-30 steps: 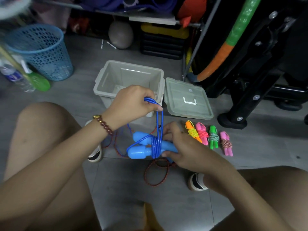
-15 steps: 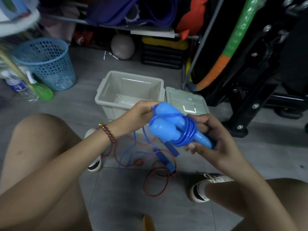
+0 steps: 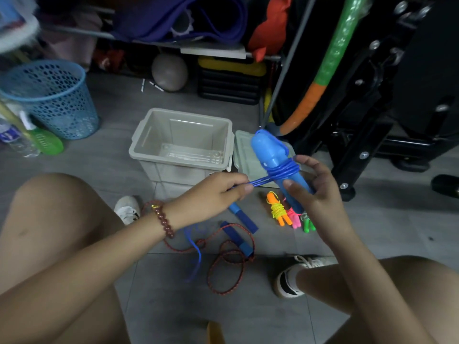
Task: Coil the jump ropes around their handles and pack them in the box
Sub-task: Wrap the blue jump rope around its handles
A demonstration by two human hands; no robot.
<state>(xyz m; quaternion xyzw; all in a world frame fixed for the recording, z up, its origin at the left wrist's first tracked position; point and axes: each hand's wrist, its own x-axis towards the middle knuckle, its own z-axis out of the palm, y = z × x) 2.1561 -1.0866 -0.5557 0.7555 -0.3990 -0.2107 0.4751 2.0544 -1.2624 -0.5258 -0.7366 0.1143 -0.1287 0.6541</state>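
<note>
My right hand (image 3: 315, 192) grips the two blue handles (image 3: 270, 155) of a jump rope, held upright in front of the lid. Several turns of blue rope (image 3: 283, 168) circle the handles. My left hand (image 3: 218, 194) pinches the rope and holds it taut out to the left. The open grey box (image 3: 181, 142) stands on the floor behind my hands. A red-and-black rope (image 3: 223, 264) with dark blue handles (image 3: 242, 217) lies loose on the floor. Small coiled ropes, orange (image 3: 278, 209), pink (image 3: 294, 218) and green (image 3: 308, 223), lie in a row.
The box lid (image 3: 244, 157) lies flat to the right of the box. A blue mesh bin (image 3: 52, 98) and bottles stand at the left. Black gym equipment (image 3: 372, 108) fills the right. My knees and white shoes flank the ropes.
My right hand has turned the handles upright and moved them right. My left hand has pulled the rope out to the left after another turn around the handles.
</note>
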